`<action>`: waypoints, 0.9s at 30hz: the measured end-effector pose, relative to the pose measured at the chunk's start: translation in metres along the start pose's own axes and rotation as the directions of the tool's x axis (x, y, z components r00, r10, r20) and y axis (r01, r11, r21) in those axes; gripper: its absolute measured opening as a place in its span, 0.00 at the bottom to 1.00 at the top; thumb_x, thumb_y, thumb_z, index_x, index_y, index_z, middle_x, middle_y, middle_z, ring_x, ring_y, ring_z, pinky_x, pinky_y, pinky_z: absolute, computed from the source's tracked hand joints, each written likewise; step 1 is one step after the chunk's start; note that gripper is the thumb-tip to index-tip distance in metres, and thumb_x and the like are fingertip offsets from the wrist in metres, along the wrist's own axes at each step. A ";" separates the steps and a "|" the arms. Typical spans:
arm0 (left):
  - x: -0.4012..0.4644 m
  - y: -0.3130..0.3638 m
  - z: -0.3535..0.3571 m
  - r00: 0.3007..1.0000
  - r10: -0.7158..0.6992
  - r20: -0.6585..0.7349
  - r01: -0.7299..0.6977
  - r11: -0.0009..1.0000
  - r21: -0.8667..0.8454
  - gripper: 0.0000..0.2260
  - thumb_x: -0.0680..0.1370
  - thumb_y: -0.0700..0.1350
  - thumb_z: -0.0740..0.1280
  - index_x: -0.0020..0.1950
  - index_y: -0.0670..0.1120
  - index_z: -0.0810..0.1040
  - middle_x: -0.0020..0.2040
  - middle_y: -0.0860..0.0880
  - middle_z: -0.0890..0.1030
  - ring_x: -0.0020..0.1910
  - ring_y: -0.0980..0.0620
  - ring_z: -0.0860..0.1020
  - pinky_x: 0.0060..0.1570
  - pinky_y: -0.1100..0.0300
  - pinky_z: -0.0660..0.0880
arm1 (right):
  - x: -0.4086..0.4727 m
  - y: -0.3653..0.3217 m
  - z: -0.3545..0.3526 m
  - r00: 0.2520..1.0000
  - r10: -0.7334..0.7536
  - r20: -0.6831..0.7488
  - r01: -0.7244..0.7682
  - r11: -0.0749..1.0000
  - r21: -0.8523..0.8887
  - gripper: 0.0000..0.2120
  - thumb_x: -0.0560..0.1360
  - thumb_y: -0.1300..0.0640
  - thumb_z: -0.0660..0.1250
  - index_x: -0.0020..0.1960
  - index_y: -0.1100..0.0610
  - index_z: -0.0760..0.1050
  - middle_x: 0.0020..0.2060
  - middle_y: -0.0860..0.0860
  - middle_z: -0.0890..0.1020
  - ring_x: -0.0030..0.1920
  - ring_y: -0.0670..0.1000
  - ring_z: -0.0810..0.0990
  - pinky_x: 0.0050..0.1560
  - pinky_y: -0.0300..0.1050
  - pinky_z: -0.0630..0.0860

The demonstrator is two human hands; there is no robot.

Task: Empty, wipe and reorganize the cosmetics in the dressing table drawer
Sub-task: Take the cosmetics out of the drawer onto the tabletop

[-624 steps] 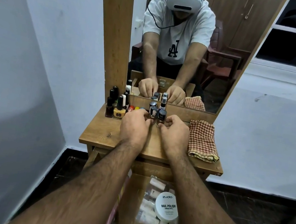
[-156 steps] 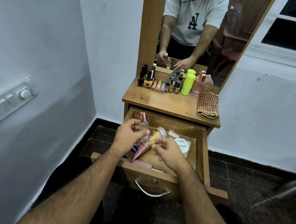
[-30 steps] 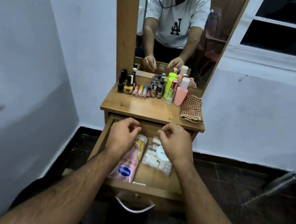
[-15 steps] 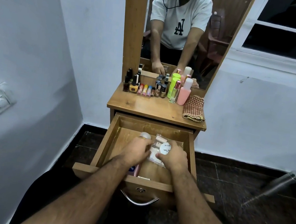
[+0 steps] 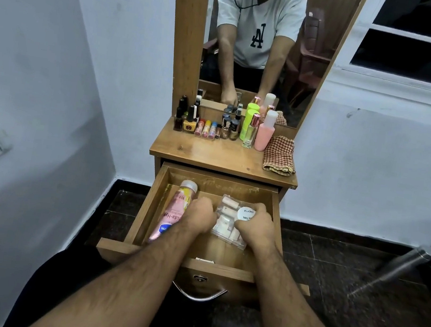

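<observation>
— Inside, what do the 2 hands hold?
— The left hand and right hand, fingers curled, both grip the clear packet with its white nail-polish-remover tub, low in the open drawer.
— Room around them?
— A pink lotion bottle lies along the left wall; bare wood shows toward the front. Cosmetics and a checked cloth line the tabletop.

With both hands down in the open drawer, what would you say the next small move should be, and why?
Probably lift the clear packet out and set it on the tabletop. Both the left hand and right hand are already at it, and it and the pink lotion bottle must leave the drawer before wiping.
</observation>
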State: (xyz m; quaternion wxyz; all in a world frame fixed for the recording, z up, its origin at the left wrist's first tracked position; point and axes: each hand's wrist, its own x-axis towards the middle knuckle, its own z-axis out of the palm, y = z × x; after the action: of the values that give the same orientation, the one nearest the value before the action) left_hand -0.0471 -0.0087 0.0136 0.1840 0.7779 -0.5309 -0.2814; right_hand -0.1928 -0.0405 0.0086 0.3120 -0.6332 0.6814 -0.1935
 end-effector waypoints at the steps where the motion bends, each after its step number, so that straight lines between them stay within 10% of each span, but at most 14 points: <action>1: 0.001 0.003 0.003 1.000 -0.019 0.003 0.019 1.000 -0.023 0.12 0.79 0.46 0.66 0.59 0.41 0.80 0.58 0.41 0.82 0.58 0.41 0.78 0.53 0.56 0.73 | 0.000 0.001 -0.001 1.000 0.010 -0.008 -0.009 0.999 0.033 0.28 0.69 0.57 0.73 0.66 0.53 0.68 0.58 0.55 0.77 0.55 0.55 0.78 0.51 0.49 0.78; 13: 0.003 -0.005 0.007 0.994 -0.104 -0.013 0.096 0.951 -0.293 0.12 0.79 0.44 0.68 0.59 0.41 0.80 0.56 0.44 0.83 0.54 0.44 0.81 0.56 0.52 0.77 | -0.003 -0.003 -0.007 1.000 -0.001 -0.002 0.002 0.961 0.275 0.31 0.73 0.55 0.68 0.73 0.55 0.63 0.63 0.54 0.76 0.58 0.53 0.77 0.58 0.48 0.76; 19: -0.005 -0.010 -0.003 0.988 -0.152 0.008 0.120 0.747 -0.654 0.12 0.78 0.38 0.69 0.61 0.42 0.77 0.52 0.45 0.83 0.48 0.48 0.84 0.50 0.52 0.82 | -0.005 -0.006 -0.008 1.000 0.007 -0.015 -0.001 0.920 0.391 0.32 0.69 0.53 0.70 0.71 0.53 0.64 0.63 0.53 0.76 0.58 0.53 0.78 0.57 0.56 0.79; 27: -0.018 -0.033 -0.023 0.975 -0.224 -0.006 0.134 0.605 -0.785 0.10 0.79 0.37 0.67 0.59 0.44 0.78 0.50 0.47 0.84 0.44 0.51 0.84 0.43 0.55 0.83 | -0.010 -0.004 -0.007 1.000 0.012 -0.002 -0.012 1.000 -0.019 0.27 0.73 0.52 0.70 0.69 0.54 0.65 0.60 0.55 0.77 0.55 0.55 0.77 0.47 0.46 0.74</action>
State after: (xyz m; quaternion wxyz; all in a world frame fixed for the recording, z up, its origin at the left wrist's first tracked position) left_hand -0.0134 0.0197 0.0168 0.5005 0.6837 -0.2658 -0.4598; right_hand -0.1948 -0.0326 0.0183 0.3065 -0.6320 0.6871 -0.1857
